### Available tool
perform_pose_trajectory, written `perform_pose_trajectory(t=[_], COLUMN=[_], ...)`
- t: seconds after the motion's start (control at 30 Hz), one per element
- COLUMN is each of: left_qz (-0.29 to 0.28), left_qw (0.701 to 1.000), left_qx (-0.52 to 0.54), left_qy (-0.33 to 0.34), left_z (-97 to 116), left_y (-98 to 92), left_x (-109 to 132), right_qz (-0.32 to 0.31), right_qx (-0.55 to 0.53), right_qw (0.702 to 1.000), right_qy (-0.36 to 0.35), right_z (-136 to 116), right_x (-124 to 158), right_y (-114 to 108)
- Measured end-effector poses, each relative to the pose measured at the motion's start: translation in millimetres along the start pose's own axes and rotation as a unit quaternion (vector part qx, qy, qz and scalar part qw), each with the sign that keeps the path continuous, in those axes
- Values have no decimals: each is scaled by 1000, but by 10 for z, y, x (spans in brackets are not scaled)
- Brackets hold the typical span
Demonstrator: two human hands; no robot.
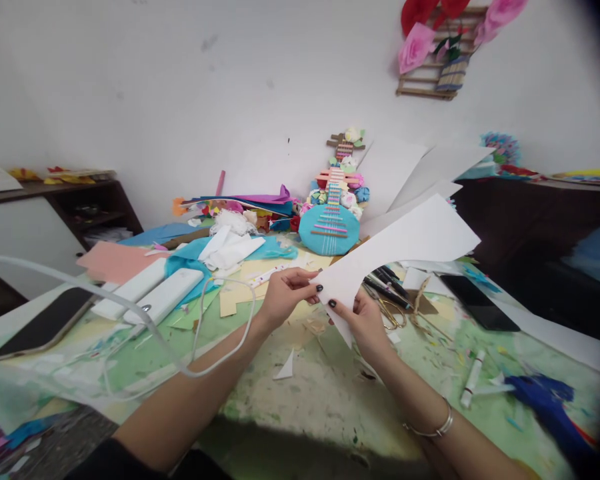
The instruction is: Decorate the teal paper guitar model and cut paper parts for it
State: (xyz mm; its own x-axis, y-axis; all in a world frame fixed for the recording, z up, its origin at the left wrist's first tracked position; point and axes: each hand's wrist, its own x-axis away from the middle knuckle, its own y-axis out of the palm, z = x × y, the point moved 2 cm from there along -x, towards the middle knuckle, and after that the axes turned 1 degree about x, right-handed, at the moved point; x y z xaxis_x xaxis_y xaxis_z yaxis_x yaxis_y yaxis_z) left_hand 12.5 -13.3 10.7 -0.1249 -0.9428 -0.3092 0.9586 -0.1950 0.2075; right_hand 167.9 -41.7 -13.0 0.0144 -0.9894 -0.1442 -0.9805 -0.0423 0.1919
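A sheet of white paper (405, 237) with a curved cut edge is held up over the table, slanting to the upper right. My left hand (291, 293) pinches its lower left corner between thumb and fingers. Lower down, my right hand (364, 320) grips the paper near its pointed bottom end, thumb in front and fingers behind. Below the hands lies a small white paper scrap (285, 366). Just past my right hand are gold-handled scissors (394, 313) and several dark pens (387, 285), partly covered by the sheet.
A blue paper lute (329, 230) leans at the wall. White power banks (163, 297) and a phone (45, 323) lie left, with a white cable (155, 333) looping in front. A dark tablet (479, 302), glue stick (473, 380) and blue glue gun (545, 400) lie right.
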Motion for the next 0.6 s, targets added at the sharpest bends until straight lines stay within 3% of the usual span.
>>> perform_pose_trajectory(t=[0.6], left_qz=[5], left_qw=[1000], left_qx=[15], left_qy=[-27], left_z=[-31], left_y=[-1], left_x=[-8], right_qz=[11], right_qx=[31], right_qw=[999], right_qy=[-19], right_z=[34], right_x=[-3], right_y=[-13])
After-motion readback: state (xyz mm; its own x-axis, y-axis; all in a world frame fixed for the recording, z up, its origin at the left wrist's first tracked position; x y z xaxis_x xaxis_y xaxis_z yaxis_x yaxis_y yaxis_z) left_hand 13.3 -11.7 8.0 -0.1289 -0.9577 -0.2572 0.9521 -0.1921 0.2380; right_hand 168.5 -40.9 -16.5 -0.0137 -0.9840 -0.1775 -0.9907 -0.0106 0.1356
